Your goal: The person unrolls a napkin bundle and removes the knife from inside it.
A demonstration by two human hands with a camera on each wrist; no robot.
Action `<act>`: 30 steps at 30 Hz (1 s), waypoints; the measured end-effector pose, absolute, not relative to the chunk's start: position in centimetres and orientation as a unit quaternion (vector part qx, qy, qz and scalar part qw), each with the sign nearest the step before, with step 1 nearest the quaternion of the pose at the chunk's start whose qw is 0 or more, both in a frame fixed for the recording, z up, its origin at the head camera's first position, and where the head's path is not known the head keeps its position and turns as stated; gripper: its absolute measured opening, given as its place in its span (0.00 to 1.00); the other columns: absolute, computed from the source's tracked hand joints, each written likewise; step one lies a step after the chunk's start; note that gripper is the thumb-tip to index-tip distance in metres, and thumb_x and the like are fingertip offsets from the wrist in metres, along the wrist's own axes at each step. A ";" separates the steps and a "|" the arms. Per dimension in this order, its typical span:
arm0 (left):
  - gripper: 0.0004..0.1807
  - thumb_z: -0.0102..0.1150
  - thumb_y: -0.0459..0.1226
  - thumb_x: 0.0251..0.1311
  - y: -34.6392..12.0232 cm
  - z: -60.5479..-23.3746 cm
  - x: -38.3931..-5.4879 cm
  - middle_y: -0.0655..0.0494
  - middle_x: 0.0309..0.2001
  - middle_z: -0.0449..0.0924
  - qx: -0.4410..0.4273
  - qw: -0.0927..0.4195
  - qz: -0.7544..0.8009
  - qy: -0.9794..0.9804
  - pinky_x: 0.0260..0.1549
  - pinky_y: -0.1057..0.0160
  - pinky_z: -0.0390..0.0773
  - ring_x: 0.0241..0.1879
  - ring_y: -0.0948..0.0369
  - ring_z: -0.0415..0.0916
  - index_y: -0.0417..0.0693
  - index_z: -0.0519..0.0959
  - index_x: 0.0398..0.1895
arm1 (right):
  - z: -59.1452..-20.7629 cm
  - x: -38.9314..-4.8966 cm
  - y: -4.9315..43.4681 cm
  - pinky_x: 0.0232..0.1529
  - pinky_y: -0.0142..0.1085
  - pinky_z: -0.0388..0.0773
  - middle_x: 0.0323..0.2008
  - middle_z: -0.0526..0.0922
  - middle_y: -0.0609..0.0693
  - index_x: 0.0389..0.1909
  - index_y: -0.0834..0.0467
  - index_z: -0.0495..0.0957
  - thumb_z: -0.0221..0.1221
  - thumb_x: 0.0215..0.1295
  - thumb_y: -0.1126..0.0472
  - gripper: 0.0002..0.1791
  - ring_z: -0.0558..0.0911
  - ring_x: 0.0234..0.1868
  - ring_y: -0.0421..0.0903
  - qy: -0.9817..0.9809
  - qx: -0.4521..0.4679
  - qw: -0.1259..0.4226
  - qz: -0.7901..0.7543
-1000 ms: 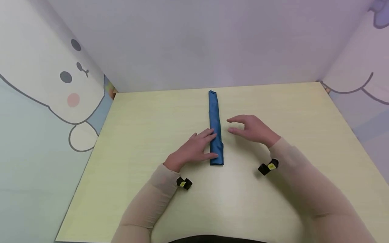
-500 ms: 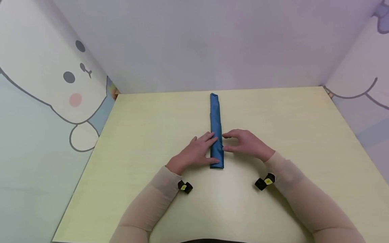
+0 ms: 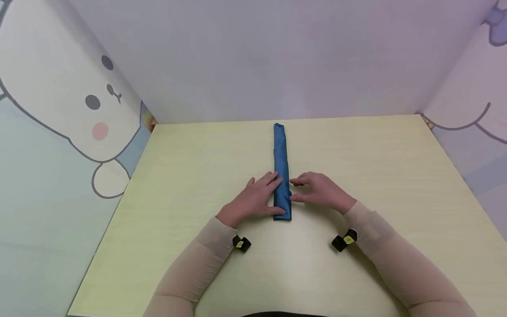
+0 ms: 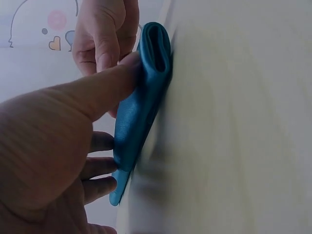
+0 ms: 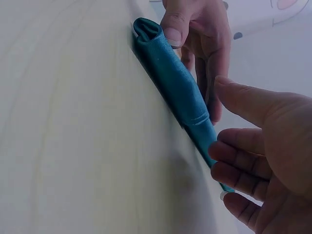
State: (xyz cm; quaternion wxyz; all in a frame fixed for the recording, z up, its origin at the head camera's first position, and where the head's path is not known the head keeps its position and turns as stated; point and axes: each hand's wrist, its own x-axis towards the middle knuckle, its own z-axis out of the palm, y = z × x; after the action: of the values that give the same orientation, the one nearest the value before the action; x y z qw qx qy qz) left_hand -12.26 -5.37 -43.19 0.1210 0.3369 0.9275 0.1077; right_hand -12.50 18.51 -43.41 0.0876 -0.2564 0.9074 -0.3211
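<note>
From where I stand, I can't read a word or number anywhere. A yellow patch (image 3: pixel 239 244) marks the black device (image 3: pixel 246 245) by the left sleeve (image 3: pixel 194 259), a second yellow patch (image 3: pixel 348 240) its black twin (image 3: pixel 339 244) by the right sleeve (image 3: pixel 404 259); perhaps labels, but too small to tell.

The roll (image 3: pixel 281 158) is plain blue, teal in the wrist views. The bench (image 3: pixel 376 154) is pale yellow, faintly grained — the sleeves (image 3: pixel 396 255) beige. At twelve o'clock the wall (image 3: pixel 261 61) is plain lilac; at ten, a cartoon animal (image 3: pixel 67 83) in white, grey and pink.
</note>
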 end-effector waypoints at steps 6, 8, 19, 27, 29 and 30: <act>0.56 0.54 0.71 0.49 -5.2 -43.4 -12.5 0.54 0.76 0.45 0.342 0.118 0.110 0.926 0.63 0.36 0.53 0.75 0.56 0.38 0.53 0.52 0.76 | -44.1 -12.3 18.3 0.49 0.42 0.77 0.47 0.84 0.49 0.54 0.60 0.81 0.67 0.56 0.43 0.31 0.80 0.47 0.44 0.906 -0.279 0.091 -0.305; 0.56 0.54 0.71 0.49 -5.1 -43.4 -12.6 0.54 0.77 0.44 0.343 0.118 0.110 0.925 0.63 0.36 0.53 0.75 0.55 0.38 0.53 0.52 0.76 | -44.3 -12.3 18.2 0.48 0.41 0.77 0.46 0.84 0.49 0.53 0.61 0.81 0.68 0.56 0.45 0.29 0.81 0.46 0.44 0.907 -0.280 0.087 -0.302; 0.57 0.53 0.72 0.49 -5.2 -43.5 -12.8 0.56 0.77 0.41 0.341 0.122 0.105 0.926 0.63 0.35 0.51 0.75 0.55 0.35 0.52 0.50 0.77 | -44.6 -12.5 17.4 0.43 0.39 0.79 0.38 0.85 0.45 0.44 0.58 0.85 0.67 0.59 0.53 0.16 0.81 0.38 0.40 0.909 -0.257 0.092 -0.314; 0.58 0.52 0.73 0.48 -5.3 -43.9 -12.7 0.56 0.77 0.42 0.340 0.123 0.109 0.926 0.62 0.33 0.51 0.75 0.55 0.36 0.53 0.49 0.77 | -44.8 -12.5 17.2 0.37 0.36 0.76 0.29 0.80 0.42 0.35 0.53 0.82 0.66 0.61 0.56 0.06 0.76 0.31 0.40 0.904 -0.237 0.101 -0.341; 0.58 0.52 0.73 0.48 -5.3 -44.0 -12.7 0.56 0.77 0.42 0.338 0.121 0.109 0.927 0.62 0.34 0.51 0.75 0.55 0.36 0.53 0.49 0.77 | -44.8 -12.5 17.1 0.36 0.36 0.75 0.29 0.80 0.42 0.34 0.53 0.81 0.66 0.61 0.56 0.05 0.75 0.31 0.41 0.901 -0.235 0.101 -0.350; 0.58 0.52 0.73 0.48 -5.3 -44.0 -12.7 0.56 0.77 0.42 0.337 0.120 0.110 0.927 0.62 0.34 0.51 0.75 0.55 0.37 0.53 0.50 0.77 | -44.8 -12.5 17.1 0.36 0.36 0.75 0.28 0.79 0.42 0.33 0.53 0.81 0.66 0.61 0.57 0.05 0.75 0.30 0.41 0.900 -0.236 0.101 -0.353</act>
State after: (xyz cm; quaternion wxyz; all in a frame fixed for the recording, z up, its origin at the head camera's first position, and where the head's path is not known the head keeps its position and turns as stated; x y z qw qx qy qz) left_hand -12.74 -5.28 -43.96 0.1198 0.3374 0.9273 0.1096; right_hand -12.53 17.10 -44.80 0.1005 -0.2359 0.8997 -0.3533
